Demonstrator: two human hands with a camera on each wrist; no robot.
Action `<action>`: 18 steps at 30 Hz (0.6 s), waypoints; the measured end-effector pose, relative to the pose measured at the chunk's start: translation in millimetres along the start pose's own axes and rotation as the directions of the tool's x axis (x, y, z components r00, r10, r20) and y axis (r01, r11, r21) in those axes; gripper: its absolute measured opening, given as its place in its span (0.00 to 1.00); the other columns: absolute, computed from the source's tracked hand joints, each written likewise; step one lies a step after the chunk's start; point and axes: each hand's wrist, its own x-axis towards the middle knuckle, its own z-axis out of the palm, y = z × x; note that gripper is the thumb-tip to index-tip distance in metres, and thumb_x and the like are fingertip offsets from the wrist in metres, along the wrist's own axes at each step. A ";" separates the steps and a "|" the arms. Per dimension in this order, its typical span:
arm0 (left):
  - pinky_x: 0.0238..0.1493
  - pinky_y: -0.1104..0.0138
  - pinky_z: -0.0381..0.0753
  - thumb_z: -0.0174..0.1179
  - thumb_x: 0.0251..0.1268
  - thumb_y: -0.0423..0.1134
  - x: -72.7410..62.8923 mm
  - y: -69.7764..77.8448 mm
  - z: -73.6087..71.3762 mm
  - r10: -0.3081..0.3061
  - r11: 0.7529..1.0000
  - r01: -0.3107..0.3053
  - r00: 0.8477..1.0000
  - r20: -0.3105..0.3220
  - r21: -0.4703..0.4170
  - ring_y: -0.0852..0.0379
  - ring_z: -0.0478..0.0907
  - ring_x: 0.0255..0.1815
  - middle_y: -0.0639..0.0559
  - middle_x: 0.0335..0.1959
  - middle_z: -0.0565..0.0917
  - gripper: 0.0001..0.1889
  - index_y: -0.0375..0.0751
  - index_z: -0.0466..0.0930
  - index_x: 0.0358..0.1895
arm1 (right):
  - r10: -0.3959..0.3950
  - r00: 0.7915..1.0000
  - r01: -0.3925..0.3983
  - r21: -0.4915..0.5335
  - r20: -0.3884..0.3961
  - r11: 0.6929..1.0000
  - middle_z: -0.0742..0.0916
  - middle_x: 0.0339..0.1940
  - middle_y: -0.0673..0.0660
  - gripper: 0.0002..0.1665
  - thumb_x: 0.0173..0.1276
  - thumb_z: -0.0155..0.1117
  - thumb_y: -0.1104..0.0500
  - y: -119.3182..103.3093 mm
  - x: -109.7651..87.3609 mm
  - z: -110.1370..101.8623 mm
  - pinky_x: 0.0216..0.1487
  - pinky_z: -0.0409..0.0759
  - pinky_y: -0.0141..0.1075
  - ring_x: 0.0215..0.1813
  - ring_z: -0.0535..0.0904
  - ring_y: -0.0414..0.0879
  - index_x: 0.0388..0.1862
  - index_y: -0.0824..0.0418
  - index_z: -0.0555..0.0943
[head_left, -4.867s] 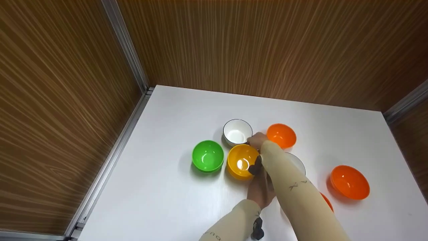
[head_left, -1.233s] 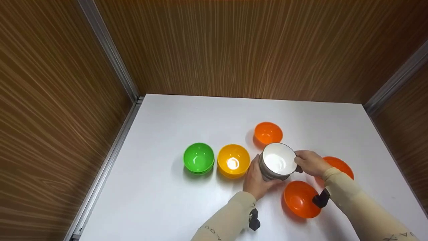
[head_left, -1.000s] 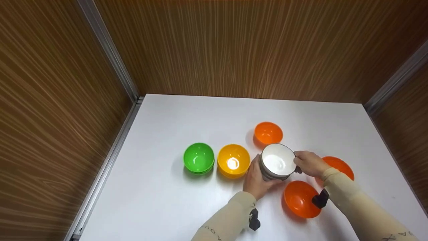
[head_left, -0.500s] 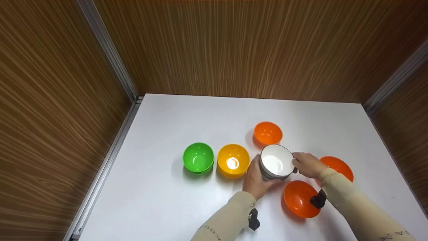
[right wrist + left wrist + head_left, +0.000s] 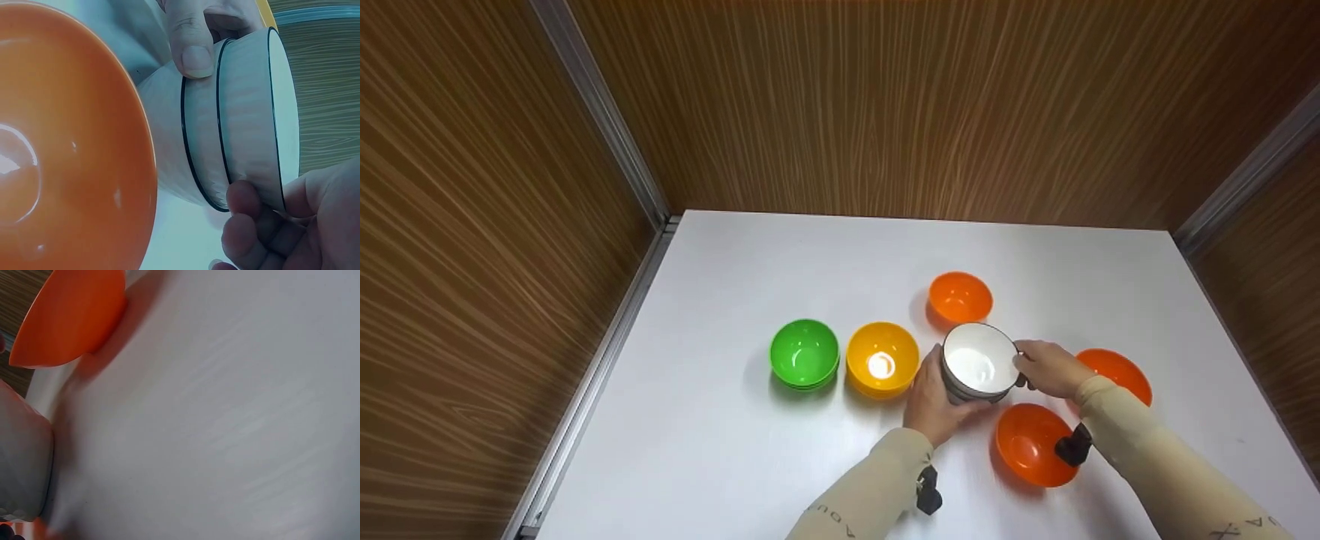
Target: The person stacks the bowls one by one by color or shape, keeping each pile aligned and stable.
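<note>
White bowls with thin dark rims are nested in a stack. My left hand grips the stack from the left, its thumb across the lower bowls' outer walls. On the opposite side my right hand pinches the rim of the top white bowl between thumb and fingers. The top bowl stands higher than the rims under it, open side up. Left of the stack sits a yellow bowl, and beyond that a green bowl stack.
Behind the white stack is a small orange bowl. A larger orange bowl lies in front, under the right wrist. Another orange bowl is partly hidden by the right arm. Wood-grain panels enclose the white table.
The white bowl that stood behind the yellow one came forward and right onto the stack in my right hand. Over the last second it shifted slightly left and down; my left hand stayed put.
</note>
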 end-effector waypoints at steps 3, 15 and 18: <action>0.70 0.64 0.61 0.75 0.39 0.60 -0.1 -0.3 0.3 0.018 1.000 -0.018 1.000 -0.012 0.009 0.55 0.63 0.70 0.50 0.71 0.63 0.60 0.40 0.50 0.74 | 0.009 1.000 -0.009 0.028 0.004 1.000 0.81 0.25 0.54 0.12 0.72 0.45 0.64 0.6 -1.3 0.1 0.32 0.74 0.37 0.29 0.75 0.48 0.44 0.65 0.77; 0.72 0.60 0.58 0.75 0.42 0.58 -11.8 8.3 -6.2 -0.111 0.993 0.113 0.992 0.057 -0.043 0.53 0.57 0.73 0.48 0.75 0.57 0.61 0.41 0.45 0.76 | 0.029 0.995 -0.026 0.039 -0.096 0.999 0.84 0.36 0.59 0.33 0.76 0.50 0.50 6.8 -27.9 -8.2 0.41 0.78 0.41 0.36 0.80 0.51 0.68 0.73 0.63; 0.72 0.58 0.58 0.74 0.44 0.57 -19.7 10.0 -13.5 -0.149 0.987 0.153 0.986 0.073 -0.056 0.52 0.57 0.73 0.47 0.74 0.58 0.59 0.40 0.47 0.76 | 0.011 0.981 -0.007 0.020 -0.191 1.000 0.84 0.43 0.61 0.32 0.75 0.51 0.48 9.0 -42.8 -8.9 0.44 0.79 0.45 0.42 0.79 0.54 0.67 0.70 0.68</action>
